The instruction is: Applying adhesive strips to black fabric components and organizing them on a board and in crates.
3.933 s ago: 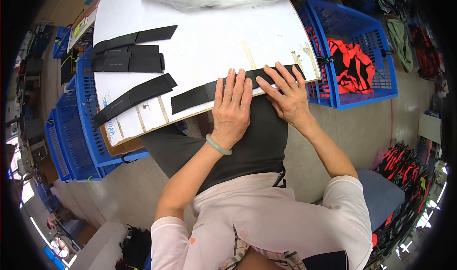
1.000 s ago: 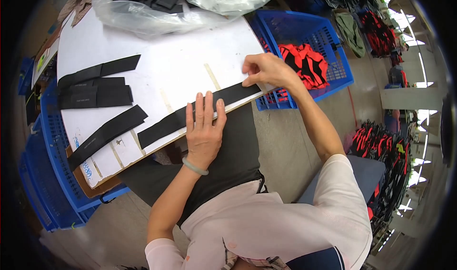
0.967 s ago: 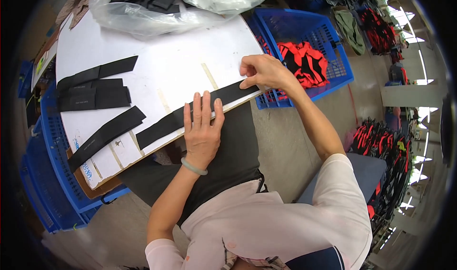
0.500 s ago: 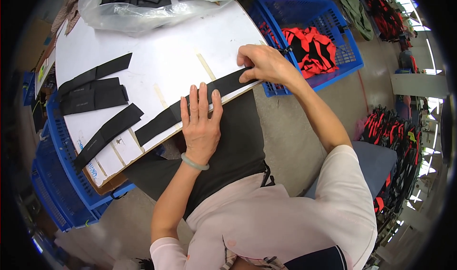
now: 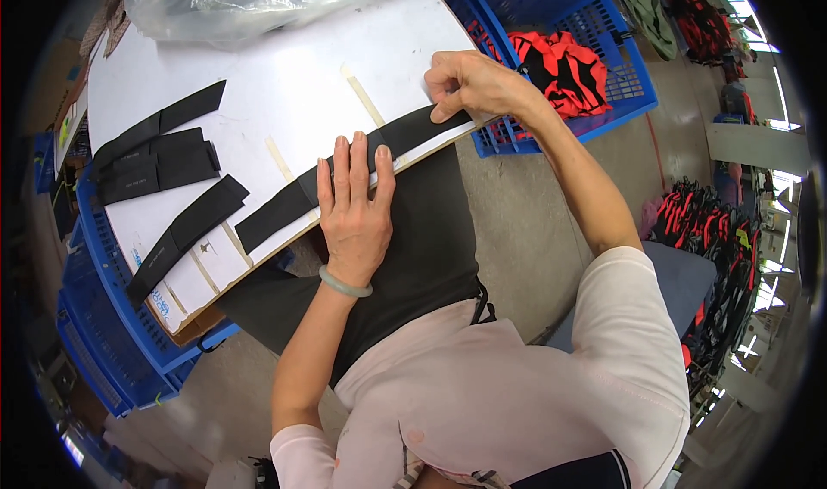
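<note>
Clock face centred on the white board (image 5: 293, 84), 12 at the top of the view.

- Black strip (image 5: 409, 134): one, lying flat along the near edge of the board, from between 6 and 7 o'clock round to 3.
- Left hand (image 5: 356, 209): at 4 to 5 o'clock; palm down, fingers lightly spread, laid across the strip.
- Right hand (image 5: 475, 84): at 3 o'clock; fingers curled, thumb on the strip near its end; pinching or merely pressing, cannot tell.
- Other black pieces (image 5: 159, 166): grouped from 7 to 9 o'clock.
- Clear plastic bag (image 5: 233, 22), black contents: near 12 o'clock.
- Blue crate (image 5: 636, 80), red-and-black fabric (image 5: 564, 71) inside: beyond 3 o'clock.

Step in hand, by judgement: flattening and straightening the strip. Next move, likewise: calls for steady left-hand pressure and a sure thumb-and-finger hold at the 3 o'clock end, without skewing.
</note>
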